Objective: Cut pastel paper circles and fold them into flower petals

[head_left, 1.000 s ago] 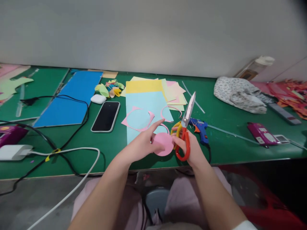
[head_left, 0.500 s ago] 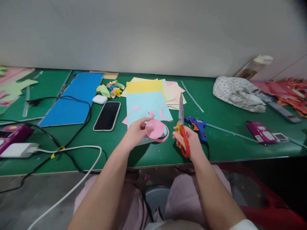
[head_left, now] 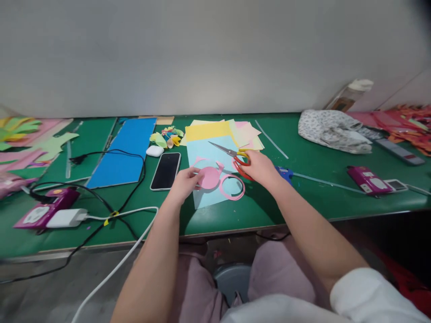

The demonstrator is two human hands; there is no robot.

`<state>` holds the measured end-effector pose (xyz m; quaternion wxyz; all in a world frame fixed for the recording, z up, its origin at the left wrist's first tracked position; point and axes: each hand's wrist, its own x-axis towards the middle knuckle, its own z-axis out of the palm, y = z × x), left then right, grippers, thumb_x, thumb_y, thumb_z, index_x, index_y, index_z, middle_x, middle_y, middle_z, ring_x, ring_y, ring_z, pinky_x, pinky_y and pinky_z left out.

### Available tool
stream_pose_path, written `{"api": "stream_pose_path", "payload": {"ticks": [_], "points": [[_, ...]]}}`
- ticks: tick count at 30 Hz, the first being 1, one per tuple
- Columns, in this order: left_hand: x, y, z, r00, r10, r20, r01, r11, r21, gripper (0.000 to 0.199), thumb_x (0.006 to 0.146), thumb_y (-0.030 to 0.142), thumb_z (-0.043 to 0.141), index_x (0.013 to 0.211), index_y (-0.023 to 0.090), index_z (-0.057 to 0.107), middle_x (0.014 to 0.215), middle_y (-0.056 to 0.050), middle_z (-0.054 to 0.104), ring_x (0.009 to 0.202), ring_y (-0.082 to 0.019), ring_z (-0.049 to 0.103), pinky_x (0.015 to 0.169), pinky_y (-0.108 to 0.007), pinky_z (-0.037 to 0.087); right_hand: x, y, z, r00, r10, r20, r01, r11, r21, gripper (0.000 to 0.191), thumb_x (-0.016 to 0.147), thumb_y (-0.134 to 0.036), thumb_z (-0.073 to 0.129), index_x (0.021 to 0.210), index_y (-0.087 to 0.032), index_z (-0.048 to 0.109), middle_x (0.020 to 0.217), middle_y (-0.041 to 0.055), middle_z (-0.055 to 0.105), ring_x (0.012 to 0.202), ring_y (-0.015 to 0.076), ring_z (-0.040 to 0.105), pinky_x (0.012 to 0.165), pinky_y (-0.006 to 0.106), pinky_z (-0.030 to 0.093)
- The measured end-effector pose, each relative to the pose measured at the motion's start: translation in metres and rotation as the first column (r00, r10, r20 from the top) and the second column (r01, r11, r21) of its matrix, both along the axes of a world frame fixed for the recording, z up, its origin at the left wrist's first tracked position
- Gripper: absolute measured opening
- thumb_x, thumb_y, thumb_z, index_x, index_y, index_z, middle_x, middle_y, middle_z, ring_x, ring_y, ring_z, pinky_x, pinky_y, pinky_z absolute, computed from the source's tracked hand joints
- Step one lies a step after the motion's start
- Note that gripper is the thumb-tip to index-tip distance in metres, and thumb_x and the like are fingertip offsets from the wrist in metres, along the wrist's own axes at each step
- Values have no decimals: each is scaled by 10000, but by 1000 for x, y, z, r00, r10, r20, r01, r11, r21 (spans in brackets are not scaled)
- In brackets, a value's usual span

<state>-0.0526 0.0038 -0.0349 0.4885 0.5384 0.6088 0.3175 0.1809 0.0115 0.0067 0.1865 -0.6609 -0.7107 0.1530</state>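
My left hand pinches the left edge of a round pink paper disc, held over a light blue sheet. In my right hand are scissors with red and yellow handles, blades pointing left over the blue sheet. Just right of the disc lies a pink paper ring, a cut-out offcut. More pink scraps lie behind the disc. A yellow sheet shows beyond the blue one. My right forearm partly covers a blue glue gun.
A phone, a white earbud case and folded paper pieces lie left of the sheets. Further left are a blue board and cables. On the right are a cloth bag and a purple device.
My right hand has moved forward and left, swinging the scissors from upright to pointing left. My left hand has shifted slightly with the disc. The view has turned a little left.
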Motion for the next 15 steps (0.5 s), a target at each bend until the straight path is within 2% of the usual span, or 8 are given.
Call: {"api": "stream_pose_path", "payload": {"ticks": [2,4,7,11,15], "points": [[-6,2,0,999,-12,-52,12,1000,-1,230,898,337,578,975,123,609,840,-19,628,682,-111,602,615,-272,530,-16,29,0,994,54,97,-50,998,-42,364,864,-278,637,1186,-111,606,1200,154,643,1092,280,604,932,408,482],[-12,3,0,995,-20,-101,21,1000,12,255,905,353,565,1014,126,605,901,-34,634,724,-122,612,637,-286,535,-30,53,-6,977,108,183,-92,991,-94,316,919,-320,589,1189,-157,582,1207,94,614,1045,231,619,887,446,517],[-21,3,0,988,-14,-154,20,999,37,282,907,373,557,1041,129,605,950,-47,639,784,-144,625,691,-320,544,-42,74,-20,947,156,279,-117,981,-151,317,927,-316,581,1204,-160,569,1207,91,603,1014,221,626,848,429,542],[-31,7,-1,986,0,-165,6,999,39,310,905,372,557,1105,138,592,1049,-69,633,877,-174,631,757,-363,547,-41,71,-26,917,189,351,-150,979,-135,324,927,-315,581,1212,-162,565,1221,95,595,1028,226,621,857,434,538],[-33,15,-3,992,26,-120,-21,999,37,339,904,361,561,1170,150,568,1138,-89,610,956,-197,622,808,-400,542,-33,44,-16,885,308,348,-266,950,-164,310,931,-317,574,1200,-163,572,1211,92,601,1021,221,623,856,430,537]]}}
